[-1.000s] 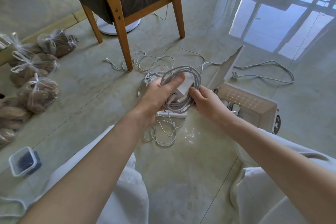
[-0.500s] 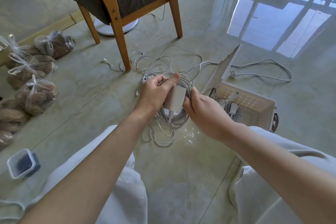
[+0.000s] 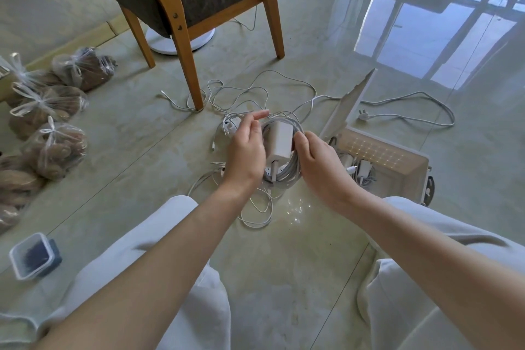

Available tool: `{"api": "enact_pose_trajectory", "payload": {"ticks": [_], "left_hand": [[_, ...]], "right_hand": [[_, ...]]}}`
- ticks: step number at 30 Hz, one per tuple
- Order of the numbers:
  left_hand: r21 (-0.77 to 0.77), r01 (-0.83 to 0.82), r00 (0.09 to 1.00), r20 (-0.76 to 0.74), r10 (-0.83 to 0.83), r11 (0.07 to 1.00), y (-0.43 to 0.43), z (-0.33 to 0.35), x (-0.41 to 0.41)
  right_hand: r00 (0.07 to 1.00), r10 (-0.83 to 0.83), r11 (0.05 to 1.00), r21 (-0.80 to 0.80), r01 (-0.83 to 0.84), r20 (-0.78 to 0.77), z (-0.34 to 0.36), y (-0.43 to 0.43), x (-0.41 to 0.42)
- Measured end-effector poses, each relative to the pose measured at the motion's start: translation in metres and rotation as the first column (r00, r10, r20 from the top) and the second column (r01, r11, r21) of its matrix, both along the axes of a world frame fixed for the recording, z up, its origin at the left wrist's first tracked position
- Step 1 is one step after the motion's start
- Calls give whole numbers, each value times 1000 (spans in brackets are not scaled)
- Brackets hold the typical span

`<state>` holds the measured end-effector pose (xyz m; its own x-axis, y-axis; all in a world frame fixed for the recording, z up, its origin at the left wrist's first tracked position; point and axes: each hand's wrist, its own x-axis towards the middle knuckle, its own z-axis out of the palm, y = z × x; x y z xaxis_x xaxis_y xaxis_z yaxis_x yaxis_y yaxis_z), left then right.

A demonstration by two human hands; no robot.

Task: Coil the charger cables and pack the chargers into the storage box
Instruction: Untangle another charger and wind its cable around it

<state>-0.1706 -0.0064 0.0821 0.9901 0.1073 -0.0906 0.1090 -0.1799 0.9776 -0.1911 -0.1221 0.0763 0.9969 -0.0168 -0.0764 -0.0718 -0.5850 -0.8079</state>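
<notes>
We are sitting on the floor (image 3: 284,250) and holding the charger brick (image 3: 280,140) up in front of our knees, with its coiled cable (image 3: 287,176) looped in a ring around it. Our right hand (image 3: 321,165) is clamping the bundle from the right. The thumb is lying over the front of the loops and the fingers are curling behind, so the turns are not springing apart. Our left hand (image 3: 247,153) is standing just beside the ring with its fingers straight, gripping nothing. Whether its palm is touching the loops we cannot tell.

We are judging that the brick is tucked inside the ring to make one compact bundle that packs flat. The storage box (image 3: 409,176) is waiting just to the right, its lid (image 3: 348,106) propped open. A few wound chargers (image 3: 362,170) are already lying inside it, so the carry across is looking short. We are taking this charger as coiled and ready for the box.

Beyond our hands, loose cables (image 3: 255,94) are sprawling over the floor by the chair leg (image 3: 190,71), so more winding is waiting for us. The risk we are seeing is the ring loosening under a one-handed grip on the way over.
</notes>
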Motion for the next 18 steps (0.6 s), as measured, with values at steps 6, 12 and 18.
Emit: {"api": "enact_pose_trajectory", "payload": {"ticks": [6, 12, 18], "left_hand": [[-108, 213, 946, -225, -233, 971, 5, -2, 0], [-163, 156, 967, -176, -184, 974, 2, 2, -4], [-102, 99, 983, -144, -113, 990, 12, 6, 9]], "right_hand": [[998, -59, 996, 66, 57, 17, -3, -4, 3], [999, -15, 988, 157, 9, 34, -2, -6, 4], [982, 188, 979, 80, -188, 9, 3, -16, 12]]}}
